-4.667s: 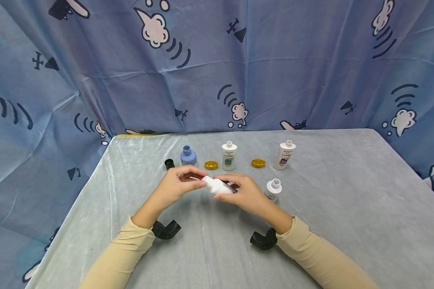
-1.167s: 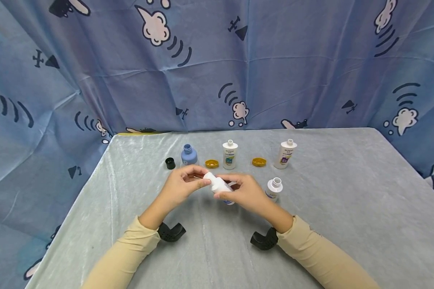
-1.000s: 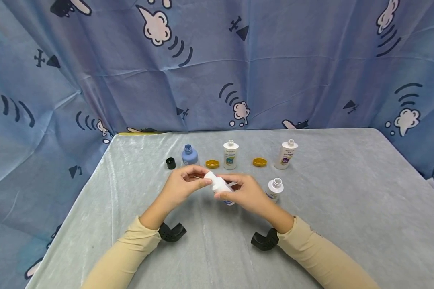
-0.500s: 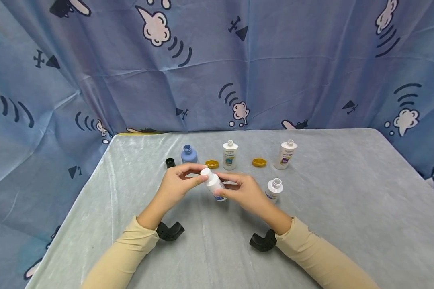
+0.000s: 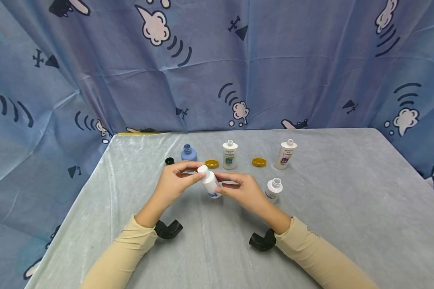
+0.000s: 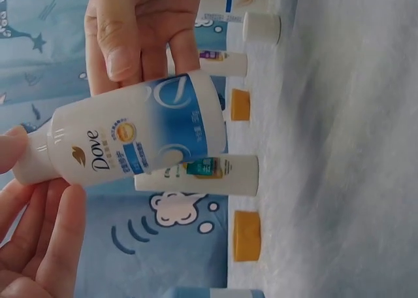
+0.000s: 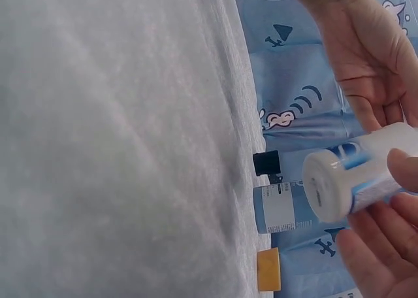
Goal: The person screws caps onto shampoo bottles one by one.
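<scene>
In the head view, a white Dove bottle (image 5: 210,184) is raised over the table, tilted with its white cap (image 5: 203,170) up and to the left. My left hand (image 5: 171,182) pinches that cap between thumb and fingers. My right hand (image 5: 244,192) grips the bottle's body from the right, thumb in front and fingers behind. The left wrist view shows the bottle's blue-and-white label (image 6: 173,118) and gold bird mark. Its flat base (image 7: 326,187) faces the right wrist camera.
On the table (image 5: 329,200) stand an uncapped white bottle (image 5: 273,190), a blue bottle (image 5: 189,153) and two white pump-neck bottles, one central (image 5: 230,154), one right (image 5: 285,154). Two yellow caps, left (image 5: 211,163) and right (image 5: 259,162), a black cap (image 5: 169,161) and a white cap (image 6: 261,29) lie among them.
Both hands keep hold of the bottle while it swings from a slanted pose to a more upright one and shifts left. Its blue label has come into view. The other bottles stay put.
</scene>
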A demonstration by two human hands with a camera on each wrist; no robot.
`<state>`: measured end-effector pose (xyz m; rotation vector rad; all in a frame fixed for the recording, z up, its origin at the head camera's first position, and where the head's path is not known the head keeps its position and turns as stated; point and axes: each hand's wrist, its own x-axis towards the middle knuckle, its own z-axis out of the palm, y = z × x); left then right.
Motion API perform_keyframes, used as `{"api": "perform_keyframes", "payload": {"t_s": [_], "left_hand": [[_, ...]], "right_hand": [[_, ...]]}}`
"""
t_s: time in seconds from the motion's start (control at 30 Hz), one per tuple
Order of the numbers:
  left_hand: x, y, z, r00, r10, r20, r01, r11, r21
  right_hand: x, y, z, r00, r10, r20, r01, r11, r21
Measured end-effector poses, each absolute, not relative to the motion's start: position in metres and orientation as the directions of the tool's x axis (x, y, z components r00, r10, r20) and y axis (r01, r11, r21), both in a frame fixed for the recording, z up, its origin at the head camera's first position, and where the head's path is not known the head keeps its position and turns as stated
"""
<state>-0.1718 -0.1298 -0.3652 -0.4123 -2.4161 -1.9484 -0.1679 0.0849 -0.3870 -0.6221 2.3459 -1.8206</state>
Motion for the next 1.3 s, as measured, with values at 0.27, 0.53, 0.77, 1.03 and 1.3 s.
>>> {"api": "perform_keyframes", "payload": {"t_s": [0.27,0.53,0.77,1.03,1.3], "left_hand": [[-0.177,-0.139,-0.366,-0.976,0.145,0.16,0.191,0.237,0.953],[-0.178,-0.144,-0.363,-0.985,0.129,0.118,0.151,0.288,0.946],[-0.179,-0.149,-0.359,-0.991,0.096,0.091,0.119,0.346,0.931],[-0.185,-0.155,-0.362,-0.994,0.075,0.074,0.098,0.398,0.912],[-0.189,-0.161,-0.362,-0.995,0.082,0.054,0.086,0.457,0.886]], "right_hand": [[-0.168,0.084,-0.387,-0.916,-0.358,0.181,-0.257,0.179,-0.95],[-0.168,0.083,-0.388,-0.921,-0.356,0.155,-0.234,0.189,-0.954],[-0.168,0.084,-0.389,-0.925,-0.354,0.136,-0.209,0.176,-0.962],[-0.168,0.085,-0.387,-0.928,-0.355,0.11,-0.189,0.195,-0.962],[-0.167,0.085,-0.386,-0.928,-0.361,0.094,-0.171,0.186,-0.968]]}}
